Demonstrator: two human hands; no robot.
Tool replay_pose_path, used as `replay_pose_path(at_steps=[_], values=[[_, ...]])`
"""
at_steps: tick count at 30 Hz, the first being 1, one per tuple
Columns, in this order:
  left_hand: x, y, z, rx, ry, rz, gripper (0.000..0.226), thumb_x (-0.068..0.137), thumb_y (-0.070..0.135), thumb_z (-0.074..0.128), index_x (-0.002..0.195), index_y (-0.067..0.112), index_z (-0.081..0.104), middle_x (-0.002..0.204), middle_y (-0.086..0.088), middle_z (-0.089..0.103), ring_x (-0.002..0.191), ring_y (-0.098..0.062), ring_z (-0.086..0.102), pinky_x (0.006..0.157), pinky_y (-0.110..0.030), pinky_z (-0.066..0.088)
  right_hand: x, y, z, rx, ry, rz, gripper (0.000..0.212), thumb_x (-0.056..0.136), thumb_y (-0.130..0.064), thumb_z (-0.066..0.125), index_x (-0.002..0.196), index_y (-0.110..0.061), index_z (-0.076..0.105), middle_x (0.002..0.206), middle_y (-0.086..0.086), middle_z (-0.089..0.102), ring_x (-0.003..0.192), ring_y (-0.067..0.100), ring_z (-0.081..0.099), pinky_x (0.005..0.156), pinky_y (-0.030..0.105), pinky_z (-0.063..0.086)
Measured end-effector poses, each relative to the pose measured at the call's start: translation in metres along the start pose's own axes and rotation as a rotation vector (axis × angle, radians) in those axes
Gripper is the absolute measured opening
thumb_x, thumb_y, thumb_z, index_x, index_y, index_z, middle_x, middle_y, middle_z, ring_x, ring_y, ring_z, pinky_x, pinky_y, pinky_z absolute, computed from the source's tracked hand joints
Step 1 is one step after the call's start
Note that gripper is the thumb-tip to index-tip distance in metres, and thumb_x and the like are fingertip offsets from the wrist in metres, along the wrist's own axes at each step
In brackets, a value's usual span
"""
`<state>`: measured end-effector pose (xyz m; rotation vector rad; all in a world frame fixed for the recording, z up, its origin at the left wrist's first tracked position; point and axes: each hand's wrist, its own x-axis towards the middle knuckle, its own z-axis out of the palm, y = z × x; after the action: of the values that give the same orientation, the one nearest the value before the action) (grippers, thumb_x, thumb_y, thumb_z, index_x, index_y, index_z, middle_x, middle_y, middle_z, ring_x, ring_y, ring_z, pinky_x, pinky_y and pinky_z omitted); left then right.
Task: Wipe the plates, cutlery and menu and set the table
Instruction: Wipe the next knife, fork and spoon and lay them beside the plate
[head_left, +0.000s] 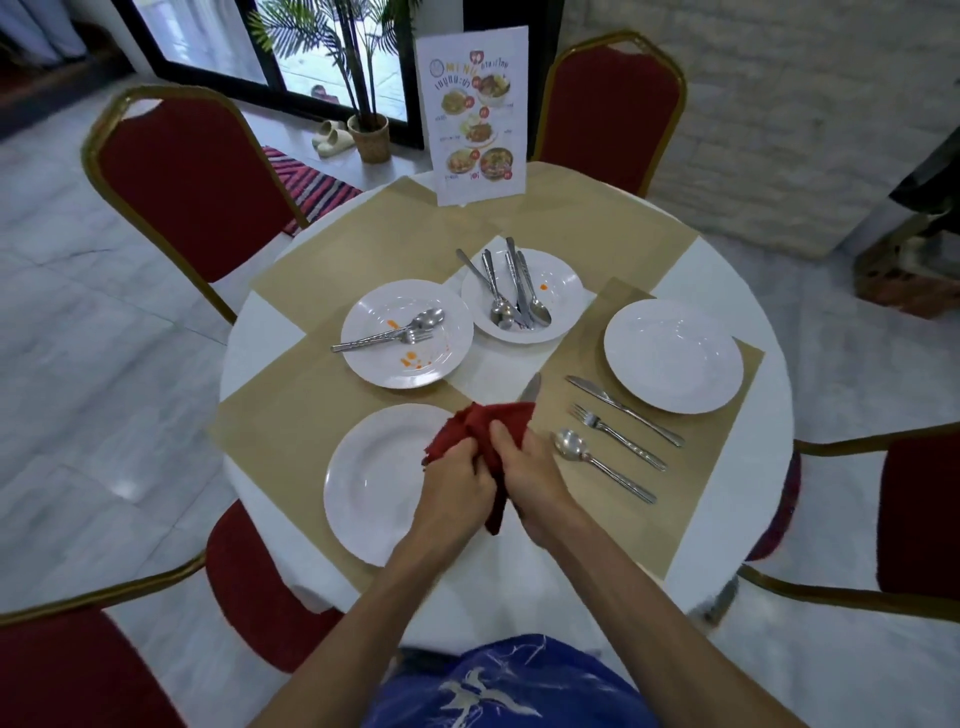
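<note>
My left hand and my right hand both grip a red cloth wrapped around a knife, whose blade tip sticks out above the cloth. A clean white plate lies under my left hand. To the right lie a clean plate, a knife, a fork and a spoon. Farther back, a stained plate holds a spoon and fork, and a stained bowl holds several pieces of cutlery. The menu stands upright at the far edge.
The round table has a white cloth and tan placemats. Red chairs with gold frames ring it, one close at the front left. A potted plant and sandals sit by the glass door.
</note>
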<state>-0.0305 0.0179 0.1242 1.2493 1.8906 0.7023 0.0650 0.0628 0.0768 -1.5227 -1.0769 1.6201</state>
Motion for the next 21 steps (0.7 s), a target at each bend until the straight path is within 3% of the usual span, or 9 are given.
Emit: replay_pose_path(at_steps=[2, 5, 8, 9, 11, 14, 16, 18, 21], values=[[-0.01, 0.003, 0.003, 0.066, -0.028, 0.031, 0.025, 0.102, 0.017, 0.046, 0.079, 0.02, 0.058, 0.077, 0.006, 0.061, 0.07, -0.009, 0.057, 0.055, -0.011, 0.038, 0.004, -0.004, -0.013, 0.009, 0.057, 0.01, 0.023, 0.103, -0.03, 0.058, 0.11, -0.011, 0.07, 0.097, 0.005, 0.078, 0.095, 0.021, 0.074, 0.091, 0.043, 0.06], [-0.032, 0.001, 0.015, 0.104, -0.067, 0.028, 0.026, 0.105, 0.027, 0.046, 0.085, 0.017, 0.061, 0.077, 0.006, 0.061, 0.069, -0.01, 0.057, 0.054, -0.01, 0.037, 0.023, -0.028, -0.049, 0.237, 0.271, 0.073, 0.018, 0.106, -0.024, 0.055, 0.095, -0.014, 0.065, 0.086, 0.008, 0.072, 0.089, 0.032, 0.073, 0.081, 0.044, 0.06], [-0.047, -0.001, 0.016, 0.047, 0.007, -0.032, 0.031, 0.104, 0.031, 0.048, 0.08, 0.017, 0.062, 0.074, 0.004, 0.063, 0.069, -0.01, 0.056, 0.056, -0.014, 0.04, 0.035, -0.043, -0.088, 0.429, 0.328, 0.167, 0.023, 0.111, -0.026, 0.045, 0.111, -0.009, 0.06, 0.077, 0.011, 0.07, 0.061, 0.027, 0.071, 0.06, 0.039, 0.058], [-0.046, 0.001, 0.014, 0.022, 0.042, -0.061, 0.031, 0.103, 0.034, 0.049, 0.081, 0.018, 0.065, 0.076, 0.005, 0.065, 0.072, -0.01, 0.059, 0.057, -0.015, 0.04, 0.033, -0.046, -0.095, 0.461, 0.251, 0.216, 0.029, 0.112, -0.029, 0.042, 0.123, -0.007, 0.058, 0.081, 0.015, 0.072, 0.06, 0.028, 0.072, 0.061, 0.04, 0.059], [-0.041, 0.007, 0.012, -0.048, 0.084, -0.099, 0.03, 0.1, 0.037, 0.052, 0.083, 0.019, 0.069, 0.078, 0.005, 0.067, 0.075, -0.011, 0.062, 0.061, -0.02, 0.042, 0.022, -0.042, -0.098, 0.449, 0.058, 0.276, 0.039, 0.112, -0.032, 0.039, 0.133, -0.005, 0.056, 0.096, 0.021, 0.076, 0.078, 0.035, 0.075, 0.072, 0.049, 0.06], [-0.035, 0.021, 0.021, -0.096, 0.092, -0.117, 0.036, 0.102, 0.031, 0.048, 0.082, 0.013, 0.071, 0.073, -0.003, 0.068, 0.066, -0.014, 0.063, 0.055, -0.023, 0.047, -0.016, -0.034, -0.074, 0.418, -0.191, 0.27, 0.037, 0.111, -0.033, 0.042, 0.124, -0.007, 0.064, 0.112, 0.021, 0.076, 0.106, 0.037, 0.072, 0.096, 0.057, 0.056], [-0.035, 0.029, 0.03, -0.117, 0.077, -0.153, 0.034, 0.103, 0.022, 0.043, 0.084, 0.007, 0.068, 0.071, -0.01, 0.066, 0.059, -0.016, 0.06, 0.048, -0.022, 0.046, -0.036, -0.029, -0.055, 0.293, -0.298, 0.193, 0.03, 0.11, -0.031, 0.047, 0.118, -0.011, 0.068, 0.116, 0.018, 0.076, 0.112, 0.033, 0.071, 0.103, 0.053, 0.054], [-0.04, 0.03, 0.034, -0.182, 0.051, -0.188, 0.031, 0.102, 0.019, 0.043, 0.084, 0.005, 0.064, 0.065, -0.006, 0.061, 0.053, -0.016, 0.054, 0.045, -0.024, 0.044, -0.033, -0.024, -0.047, 0.149, -0.236, 0.09, 0.023, 0.107, -0.029, 0.053, 0.11, -0.014, 0.07, 0.107, 0.014, 0.078, 0.103, 0.03, 0.074, 0.098, 0.051, 0.057], [-0.054, 0.027, 0.039, -0.227, -0.049, -0.223, 0.037, 0.105, 0.031, 0.045, 0.084, 0.01, 0.066, 0.059, -0.001, 0.053, 0.05, -0.013, 0.044, 0.043, -0.024, 0.037, -0.01, -0.031, -0.061, 0.125, -0.028, 0.071, 0.019, 0.101, -0.033, 0.058, 0.098, -0.019, 0.071, 0.093, 0.01, 0.077, 0.09, 0.031, 0.074, 0.091, 0.054, 0.058]])
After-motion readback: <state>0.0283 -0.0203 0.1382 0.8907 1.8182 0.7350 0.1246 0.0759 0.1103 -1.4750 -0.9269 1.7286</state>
